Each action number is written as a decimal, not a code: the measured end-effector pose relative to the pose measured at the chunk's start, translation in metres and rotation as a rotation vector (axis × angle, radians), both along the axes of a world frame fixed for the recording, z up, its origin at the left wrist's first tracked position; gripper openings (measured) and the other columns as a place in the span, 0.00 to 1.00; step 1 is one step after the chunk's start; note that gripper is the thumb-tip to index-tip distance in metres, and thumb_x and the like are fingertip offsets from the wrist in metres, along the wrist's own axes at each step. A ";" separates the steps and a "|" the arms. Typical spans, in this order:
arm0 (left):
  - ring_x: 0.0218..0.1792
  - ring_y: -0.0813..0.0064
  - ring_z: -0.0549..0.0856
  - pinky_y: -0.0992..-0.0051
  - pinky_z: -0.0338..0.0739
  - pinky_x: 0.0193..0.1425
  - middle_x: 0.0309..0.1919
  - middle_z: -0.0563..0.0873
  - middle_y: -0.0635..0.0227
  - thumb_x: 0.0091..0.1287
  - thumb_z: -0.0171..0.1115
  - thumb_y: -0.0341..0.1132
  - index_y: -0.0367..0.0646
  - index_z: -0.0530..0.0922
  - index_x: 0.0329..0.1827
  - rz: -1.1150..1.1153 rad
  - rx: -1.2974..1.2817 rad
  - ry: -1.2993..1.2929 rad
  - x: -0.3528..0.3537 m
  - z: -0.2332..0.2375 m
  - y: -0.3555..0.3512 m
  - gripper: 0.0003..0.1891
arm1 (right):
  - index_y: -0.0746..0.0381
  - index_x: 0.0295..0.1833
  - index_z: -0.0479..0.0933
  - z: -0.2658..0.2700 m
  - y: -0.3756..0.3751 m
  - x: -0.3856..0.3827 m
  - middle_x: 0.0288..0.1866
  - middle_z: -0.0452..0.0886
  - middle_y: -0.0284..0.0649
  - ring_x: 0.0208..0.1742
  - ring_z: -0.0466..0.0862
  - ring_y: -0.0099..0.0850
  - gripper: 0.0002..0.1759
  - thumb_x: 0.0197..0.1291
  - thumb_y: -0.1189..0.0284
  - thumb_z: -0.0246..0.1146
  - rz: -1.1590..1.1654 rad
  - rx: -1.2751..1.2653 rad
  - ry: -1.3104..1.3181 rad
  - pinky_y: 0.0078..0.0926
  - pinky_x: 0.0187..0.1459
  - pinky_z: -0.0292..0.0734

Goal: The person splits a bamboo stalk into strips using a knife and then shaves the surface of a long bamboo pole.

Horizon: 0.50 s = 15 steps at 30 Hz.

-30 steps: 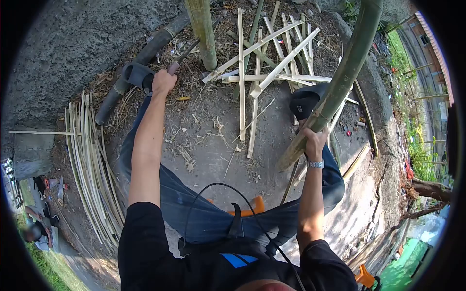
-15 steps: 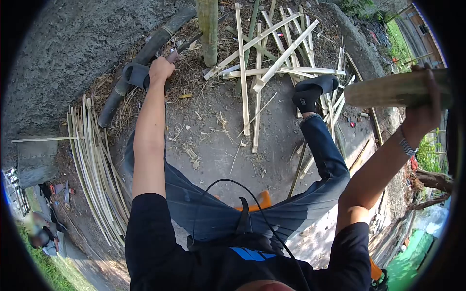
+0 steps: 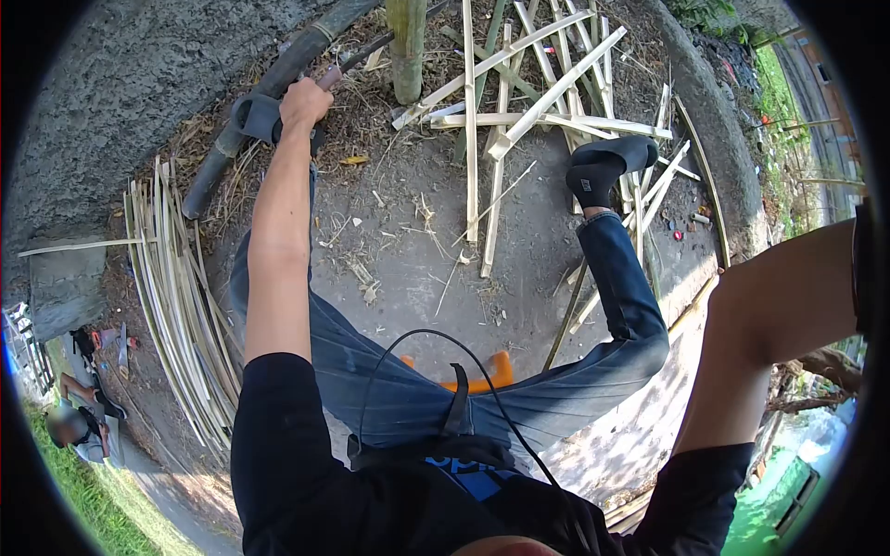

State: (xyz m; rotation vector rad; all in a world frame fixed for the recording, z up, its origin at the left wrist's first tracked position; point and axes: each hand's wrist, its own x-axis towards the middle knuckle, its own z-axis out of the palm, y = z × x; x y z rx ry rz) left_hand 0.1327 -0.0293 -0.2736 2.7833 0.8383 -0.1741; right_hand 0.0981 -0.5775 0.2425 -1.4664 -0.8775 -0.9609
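Observation:
My left hand (image 3: 304,104) is closed around the handle of a machete (image 3: 369,50), whose dark blade reaches toward a bamboo piece (image 3: 408,57). That piece stands upright on the ground, its top cut off by the edge of the view, and the blade's line crosses it near there. Only my bent right forearm (image 3: 788,289) shows at the right side; the hand itself lies past the edge. Split bamboo strips (image 3: 556,93) lie crisscrossed just right of the upright piece.
A dark bamboo pole (image 3: 287,74) lies along the rough wall at upper left, beside my slippered foot. Long thin strips (image 3: 171,296) are bundled at left. My other foot (image 3: 603,171) is among the split pieces. A person (image 3: 79,422) sits far left.
My right arm has swung outward and up, taking the hand and the thick wooden club it held out of view. My left hand keeps its grip on the machete.

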 end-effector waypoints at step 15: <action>0.60 0.48 0.87 0.56 0.81 0.66 0.57 0.89 0.47 0.63 0.68 0.46 0.41 0.88 0.55 0.086 -0.041 -0.062 -0.022 -0.021 -0.002 0.22 | 0.74 0.48 0.85 -0.639 0.055 -0.203 0.41 0.91 0.48 0.44 0.90 0.40 0.28 0.37 0.69 0.74 -0.184 -0.389 1.726 0.34 0.51 0.83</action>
